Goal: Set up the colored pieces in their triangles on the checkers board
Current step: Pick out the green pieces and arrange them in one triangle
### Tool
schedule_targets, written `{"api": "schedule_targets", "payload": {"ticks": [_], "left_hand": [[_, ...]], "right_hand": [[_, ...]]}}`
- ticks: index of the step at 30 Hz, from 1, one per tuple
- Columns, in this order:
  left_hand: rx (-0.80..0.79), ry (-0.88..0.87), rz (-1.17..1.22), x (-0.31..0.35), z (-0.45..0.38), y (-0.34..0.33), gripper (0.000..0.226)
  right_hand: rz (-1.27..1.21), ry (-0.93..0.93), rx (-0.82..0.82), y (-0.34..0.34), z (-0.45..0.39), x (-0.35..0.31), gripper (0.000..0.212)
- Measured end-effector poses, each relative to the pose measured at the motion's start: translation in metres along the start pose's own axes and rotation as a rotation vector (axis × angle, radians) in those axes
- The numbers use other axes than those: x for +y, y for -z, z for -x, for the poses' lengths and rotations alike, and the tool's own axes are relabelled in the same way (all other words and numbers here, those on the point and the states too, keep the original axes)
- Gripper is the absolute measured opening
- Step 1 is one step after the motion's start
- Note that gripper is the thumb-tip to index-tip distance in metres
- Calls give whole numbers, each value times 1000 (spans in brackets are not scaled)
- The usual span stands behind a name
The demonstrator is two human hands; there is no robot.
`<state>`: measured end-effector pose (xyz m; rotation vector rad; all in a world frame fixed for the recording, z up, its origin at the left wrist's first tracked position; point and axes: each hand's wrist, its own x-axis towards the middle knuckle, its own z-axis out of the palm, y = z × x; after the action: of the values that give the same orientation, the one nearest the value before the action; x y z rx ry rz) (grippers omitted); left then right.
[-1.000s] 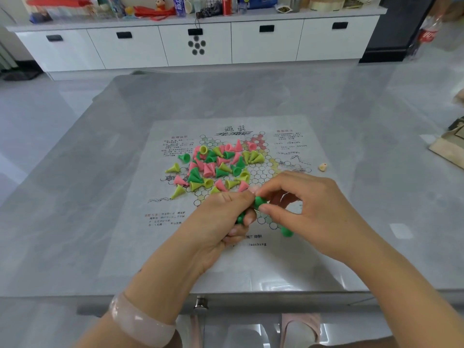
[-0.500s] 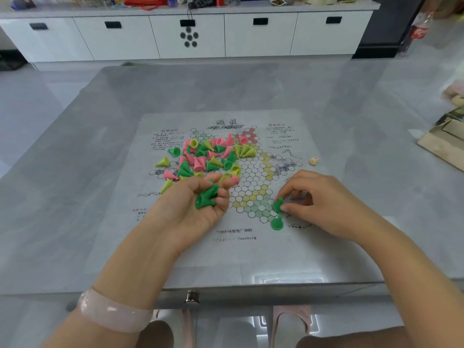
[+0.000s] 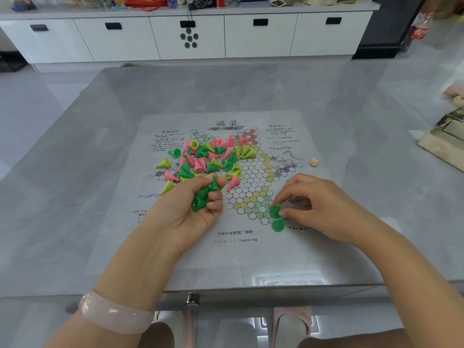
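Head view: right hand pinches green piece at board's near-corner triangle, prob. seating it; left hand clutches spares; next needs another.

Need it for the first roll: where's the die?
Head view: the die lies on the paper board's right edge, beyond the right hand.

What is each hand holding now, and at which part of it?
The left hand cups several green pieces in its palm under curled fingers. The right hand pinches one green piece by its sides, over the near green triangle.
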<state>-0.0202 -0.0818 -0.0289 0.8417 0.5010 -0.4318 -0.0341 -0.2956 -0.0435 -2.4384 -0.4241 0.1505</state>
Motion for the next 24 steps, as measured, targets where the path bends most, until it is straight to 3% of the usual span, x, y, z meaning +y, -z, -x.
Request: {"api": "schedule_targets", "payload": {"ticks": [16,20,24], "left_hand": [[14,-3,-3,0,2,1,8],[-28,0,-47,-2,5,0,10],[-54,-12,-104,-6,6,-2,10]], "right_hand": [[0,-16,-18,4,4,1,21],[8,-39,127,12,9,2,29],[-56,14,280,9,2,-18,21]]}}
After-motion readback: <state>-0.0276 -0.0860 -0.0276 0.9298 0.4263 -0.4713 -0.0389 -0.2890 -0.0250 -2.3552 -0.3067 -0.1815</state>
